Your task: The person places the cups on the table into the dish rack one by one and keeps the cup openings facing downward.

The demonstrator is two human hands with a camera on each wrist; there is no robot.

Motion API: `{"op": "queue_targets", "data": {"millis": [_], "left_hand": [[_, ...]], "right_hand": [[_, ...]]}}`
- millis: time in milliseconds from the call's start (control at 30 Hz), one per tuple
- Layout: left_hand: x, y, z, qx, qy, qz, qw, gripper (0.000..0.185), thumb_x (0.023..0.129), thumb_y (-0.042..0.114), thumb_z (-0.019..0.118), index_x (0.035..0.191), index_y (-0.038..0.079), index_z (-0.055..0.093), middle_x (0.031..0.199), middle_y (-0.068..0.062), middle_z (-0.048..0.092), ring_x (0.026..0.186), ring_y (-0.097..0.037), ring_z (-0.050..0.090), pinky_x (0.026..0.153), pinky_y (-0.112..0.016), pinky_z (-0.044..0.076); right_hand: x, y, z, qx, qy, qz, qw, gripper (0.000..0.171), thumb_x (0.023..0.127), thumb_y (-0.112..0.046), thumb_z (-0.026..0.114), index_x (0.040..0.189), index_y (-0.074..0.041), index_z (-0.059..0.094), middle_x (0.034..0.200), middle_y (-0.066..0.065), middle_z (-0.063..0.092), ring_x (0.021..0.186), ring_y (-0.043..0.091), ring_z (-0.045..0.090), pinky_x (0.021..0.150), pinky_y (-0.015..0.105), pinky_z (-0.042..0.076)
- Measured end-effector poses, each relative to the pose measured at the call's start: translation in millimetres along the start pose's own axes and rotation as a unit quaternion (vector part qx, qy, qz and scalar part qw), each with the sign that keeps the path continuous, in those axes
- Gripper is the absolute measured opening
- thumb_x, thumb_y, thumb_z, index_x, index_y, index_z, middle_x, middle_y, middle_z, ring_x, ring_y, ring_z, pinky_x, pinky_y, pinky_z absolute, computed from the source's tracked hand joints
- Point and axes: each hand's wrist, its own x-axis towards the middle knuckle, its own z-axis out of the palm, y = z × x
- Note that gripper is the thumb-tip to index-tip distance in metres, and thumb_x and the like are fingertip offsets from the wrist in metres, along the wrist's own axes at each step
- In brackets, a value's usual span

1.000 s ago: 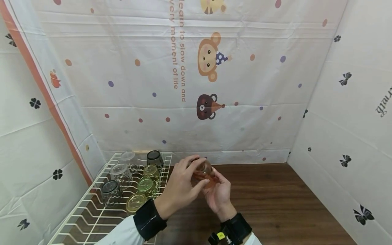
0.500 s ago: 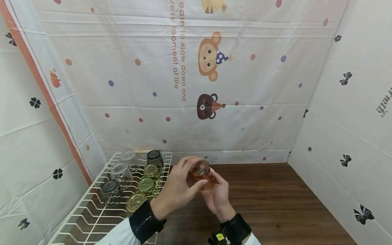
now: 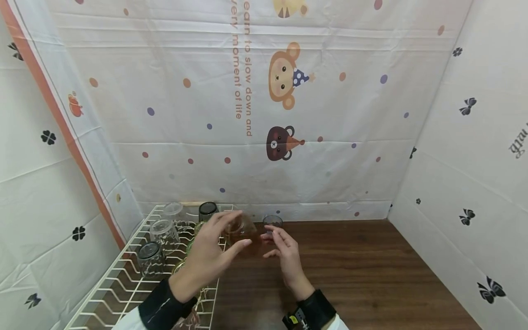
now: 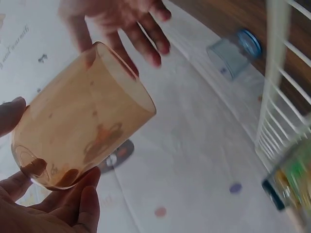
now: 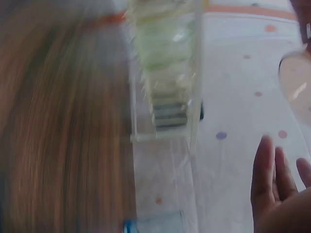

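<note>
An amber-tinted glass tumbler is held up in my left hand, whose thumb and fingers grip it near its base in the left wrist view. The mouth of the tumbler points away from that palm. My right hand is just to the right, apart from the tumbler, with fingers loosely extended and nothing in them. Behind the right fingertips, a clear bluish glass stands on the brown tabletop. The right wrist view is blurred, though the extended right fingers show at lower right.
To the left is a white wire rack bearing several upturned glasses, among them a grey one, a clear one and a black one. My left forearm crosses over the rack. Printed cloth walls enclose the back and sides.
Both hands were on the amber tumbler; my right hand has let go. The left hand has carried the tumbler leftward toward the rack, uncovering the bluish glass behind.
</note>
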Motion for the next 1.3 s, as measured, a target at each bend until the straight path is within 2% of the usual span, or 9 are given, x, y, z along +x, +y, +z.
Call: {"op": "queue_targets", "data": {"millis": [67, 167, 400, 500, 600, 733, 867, 1100, 1300], "left_hand": [[-3.7, -3.4, -10.1, 0.01, 0.0, -0.015, 0.9998, 0.067, 0.087, 0.031, 0.09, 0.147, 0.019, 0.063, 0.143, -0.009, 0.066, 0.126, -0.036, 0.068, 0.099, -0.058, 0.057], [-9.7, -8.9, -25.7, 0.024, 0.003, -0.033, 0.9991, 0.067, 0.088, 0.029, 0.09, 0.149, 0.021, 0.062, 0.143, -0.009, 0.066, 0.126, -0.036, 0.067, 0.097, -0.059, 0.056], [-21.8, -24.7, -58.5, 0.048, 0.059, -0.022, 0.9969, 0.071, 0.08, 0.021, 0.095, 0.145, 0.019, 0.066, 0.134, -0.01, 0.071, 0.116, -0.034, 0.07, 0.091, -0.058, 0.056], [-27.8, -31.1, -71.1, 0.064, 0.08, -0.016, 0.9946, 0.075, 0.075, 0.018, 0.097, 0.143, 0.019, 0.067, 0.129, -0.011, 0.072, 0.109, -0.026, 0.069, 0.089, -0.042, 0.057], [-34.3, -37.3, -82.3, 0.073, 0.1, -0.024, 0.9921, 0.077, 0.072, 0.015, 0.098, 0.142, 0.019, 0.068, 0.124, -0.01, 0.073, 0.104, -0.006, 0.062, 0.085, -0.02, 0.05], [-45.1, -46.1, -94.9, 0.081, 0.115, -0.055, 0.9886, 0.077, 0.071, 0.015, 0.099, 0.141, 0.02, 0.069, 0.123, -0.01, 0.072, 0.102, 0.015, 0.048, 0.08, -0.006, 0.04], [-57.1, -57.1, -107.5, 0.087, 0.116, -0.099, 0.9845, 0.075, 0.074, 0.02, 0.098, 0.143, 0.021, 0.068, 0.128, -0.013, 0.07, 0.104, 0.019, 0.043, 0.082, -0.008, 0.039], [-80.1, -76.1, -126.2, 0.111, 0.095, -0.176, 0.9736, 0.067, 0.082, 0.03, 0.094, 0.143, 0.02, 0.068, 0.13, -0.013, 0.068, 0.104, 0.025, 0.036, 0.081, -0.013, 0.035], [-97.7, -94.4, -137.1, 0.142, 0.05, -0.213, 0.9653, 0.066, 0.086, 0.038, 0.09, 0.144, 0.016, 0.067, 0.124, -0.014, 0.066, 0.095, 0.007, 0.047, 0.068, -0.019, 0.036]], "right_hand": [[1, 5, -1, -0.059, 0.023, -0.04, 0.997, 0.035, 0.113, -0.022, 0.052, 0.135, 0.0, 0.067, 0.12, 0.029, 0.072, 0.103, 0.01, 0.069, 0.074, 0.031, 0.064], [3, 12, -5, -0.135, 0.045, -0.084, 0.986, 0.026, 0.109, -0.017, 0.061, 0.132, -0.006, 0.07, 0.118, 0.026, 0.072, 0.099, 0.005, 0.067, 0.079, 0.025, 0.059], [13, 23, -16, -0.277, 0.079, -0.098, 0.953, 0.035, 0.102, -0.026, 0.073, 0.136, -0.018, 0.07, 0.125, 0.013, 0.071, 0.108, 0.017, 0.059, 0.085, 0.024, 0.053], [20, 27, -21, -0.313, 0.082, -0.098, 0.941, 0.042, 0.1, -0.028, 0.075, 0.14, -0.017, 0.068, 0.13, 0.013, 0.068, 0.115, 0.024, 0.057, 0.092, 0.038, 0.055], [28, 30, -26, -0.348, 0.074, -0.106, 0.928, 0.048, 0.099, -0.028, 0.076, 0.143, -0.016, 0.065, 0.137, 0.014, 0.065, 0.126, 0.031, 0.055, 0.1, 0.052, 0.053], [40, 32, -32, -0.412, 0.049, -0.123, 0.902, 0.055, 0.099, -0.029, 0.076, 0.149, -0.014, 0.061, 0.146, 0.016, 0.059, 0.135, 0.038, 0.052, 0.102, 0.059, 0.054], [50, 32, -40, -0.452, 0.015, -0.101, 0.886, 0.066, 0.099, -0.033, 0.076, 0.158, -0.015, 0.051, 0.16, 0.021, 0.048, 0.146, 0.043, 0.045, 0.109, 0.063, 0.051], [62, 38, -48, -0.48, -0.024, -0.042, 0.876, 0.078, 0.099, -0.036, 0.078, 0.164, -0.013, 0.042, 0.172, 0.025, 0.032, 0.159, 0.051, 0.028, 0.12, 0.071, 0.039], [74, 50, -43, -0.504, -0.062, -0.013, 0.861, 0.085, 0.099, -0.038, 0.077, 0.169, -0.016, 0.033, 0.175, 0.024, 0.027, 0.161, 0.053, 0.024, 0.126, 0.072, 0.031]]}}
